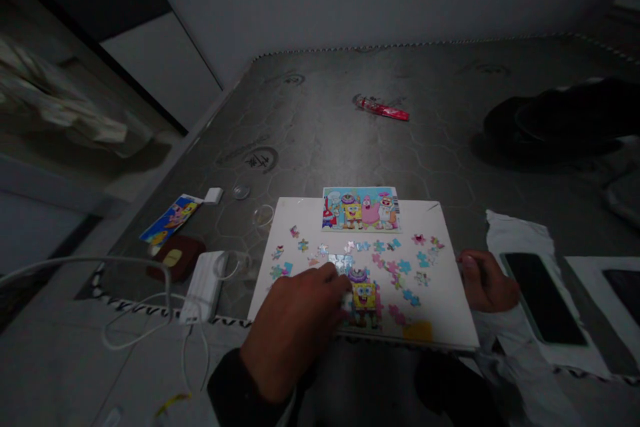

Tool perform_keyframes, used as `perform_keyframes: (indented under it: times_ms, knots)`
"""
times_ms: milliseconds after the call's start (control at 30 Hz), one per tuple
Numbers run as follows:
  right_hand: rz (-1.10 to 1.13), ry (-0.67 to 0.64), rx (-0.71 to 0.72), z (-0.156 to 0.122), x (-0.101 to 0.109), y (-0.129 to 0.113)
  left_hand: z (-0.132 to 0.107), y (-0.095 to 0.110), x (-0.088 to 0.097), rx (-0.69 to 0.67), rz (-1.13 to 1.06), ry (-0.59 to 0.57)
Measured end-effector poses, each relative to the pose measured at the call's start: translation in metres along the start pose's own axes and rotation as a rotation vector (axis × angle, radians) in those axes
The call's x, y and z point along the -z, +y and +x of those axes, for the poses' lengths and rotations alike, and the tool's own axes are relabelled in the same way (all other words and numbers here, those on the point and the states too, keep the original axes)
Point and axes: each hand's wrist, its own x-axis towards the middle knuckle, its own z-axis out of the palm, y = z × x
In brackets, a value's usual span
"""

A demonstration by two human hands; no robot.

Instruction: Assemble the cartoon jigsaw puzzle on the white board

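My left hand (305, 313) reaches over the white board (310, 213) with fingers bent. Its fingertips pinch a pale puzzle piece (345, 303), partly hidden, at the left side of a partly joined jigsaw puzzle (365, 300) showing a yellow cartoon figure in a purple hat. Just above the fingers lies a joined light-blue section (341, 263). Loose pieces, such as a pink one (397, 314) and a blue one (411, 297), are scattered around. My right hand (485, 282) is curled closed against the board's right edge. A printed reference picture (361, 209) rests at the board's top.
A phone (543, 297) lies on white paper at the right. Leftward are a white power bank (203, 288) with cables, a brown case (176, 258) and a colourful card (171, 219). A red-wrapped item (383, 109) lies farther back on the grey mat (320, 147).
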Motion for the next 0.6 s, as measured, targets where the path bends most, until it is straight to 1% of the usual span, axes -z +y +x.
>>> perform_keyframes:
  times_ms: [133, 267, 333, 400, 467, 533, 600]
  knots:
    - [0.006, 0.011, -0.015, -0.001, -0.001, 0.002, 0.001, 0.011, -0.003, -0.007, 0.013, 0.021]
    - [0.009, 0.032, 0.006, 0.000, -0.001, -0.001, 0.004, 0.014, -0.008, -0.016, 0.057, 0.076]
    - [0.017, 0.028, 0.001, 0.000, -0.001, -0.002, 0.010, 0.014, -0.011, 0.001, 0.117, 0.129]
    - [0.018, 0.017, -0.008, 0.000, -0.001, -0.002, 0.019, 0.015, -0.016, 0.058, 0.162, 0.213]
    - [0.006, 0.008, -0.020, 0.000, -0.001, -0.001, 0.029, 0.017, -0.020, 0.159, 0.169, 0.304]
    - [0.001, -0.002, -0.029, 0.000, -0.001, -0.001, 0.038, 0.020, -0.025, 0.250, 0.132, 0.368]
    - [0.008, -0.010, -0.029, 0.000, -0.001, -0.001, 0.044, 0.023, -0.029, 0.310, 0.057, 0.410]
